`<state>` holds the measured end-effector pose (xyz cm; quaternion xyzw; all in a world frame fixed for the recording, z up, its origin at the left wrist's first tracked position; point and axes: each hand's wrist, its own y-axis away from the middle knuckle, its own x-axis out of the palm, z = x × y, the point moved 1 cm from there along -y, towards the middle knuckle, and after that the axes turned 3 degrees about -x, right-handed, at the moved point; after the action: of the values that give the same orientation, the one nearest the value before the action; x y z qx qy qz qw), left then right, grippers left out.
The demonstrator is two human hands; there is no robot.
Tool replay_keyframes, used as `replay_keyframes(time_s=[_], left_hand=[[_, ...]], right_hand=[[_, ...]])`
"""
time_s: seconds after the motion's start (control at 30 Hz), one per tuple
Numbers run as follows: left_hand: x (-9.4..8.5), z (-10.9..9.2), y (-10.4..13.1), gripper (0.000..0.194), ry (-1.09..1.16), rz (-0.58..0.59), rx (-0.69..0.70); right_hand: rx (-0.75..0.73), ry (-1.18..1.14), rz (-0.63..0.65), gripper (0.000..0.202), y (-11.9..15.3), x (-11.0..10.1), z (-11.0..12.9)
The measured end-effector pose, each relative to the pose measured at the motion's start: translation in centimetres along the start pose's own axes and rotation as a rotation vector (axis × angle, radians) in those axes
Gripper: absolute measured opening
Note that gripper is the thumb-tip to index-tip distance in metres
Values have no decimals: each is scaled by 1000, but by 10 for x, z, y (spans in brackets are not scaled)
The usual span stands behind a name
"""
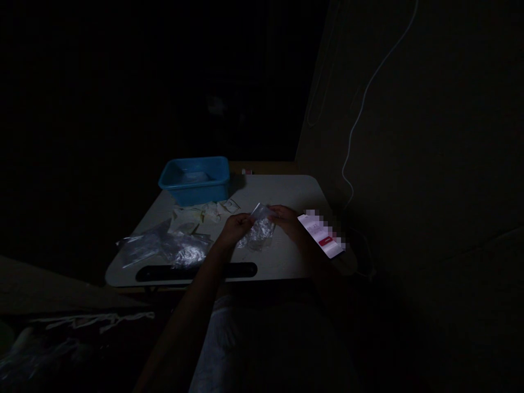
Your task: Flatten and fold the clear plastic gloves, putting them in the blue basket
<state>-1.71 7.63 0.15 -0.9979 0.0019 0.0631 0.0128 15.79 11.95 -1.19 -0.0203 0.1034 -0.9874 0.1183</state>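
A clear plastic bag [262, 232] is held up between my two hands over the small white table [286, 188]. My left hand [236, 226] pinches its upper left edge, fingers closed. On the other side my right hand [284, 217] grips the upper right edge, also closed. The bag's lower part hangs crinkled and shiny, close to the tabletop; whether anything is inside cannot be made out in the dim light. More clear plastic bags [186, 251] lie in a loose heap to the left of my left hand. Crumpled pale papers or wrappers [210, 210] lie behind them.
A blue plastic basin [200, 191] stands at the table's back left. On the right edge lies a lit phone [323, 237]. A black slot [241, 269] runs along the table's front. A white cable [360, 109] hangs down the right wall. A small container [246, 171] sits behind the table.
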Motion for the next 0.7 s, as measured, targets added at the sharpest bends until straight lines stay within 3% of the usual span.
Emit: replay_keyframes(time_s=[0.3,0.43,0.57,0.7], left_hand=[[0,1,1,29,19,-7,-6],[1,1,2,26,18,-5,-22],[-1,-1,2,25,36,-18,-21],[-5,0,0,25,86,-51,8]], right_hand=[[8,26,-24,36,4,-2,4],[10,-18,-38,43,4,-3,5],[41,-74,17,53,7,-1,12],[83,-60,103,51,13,6,19]])
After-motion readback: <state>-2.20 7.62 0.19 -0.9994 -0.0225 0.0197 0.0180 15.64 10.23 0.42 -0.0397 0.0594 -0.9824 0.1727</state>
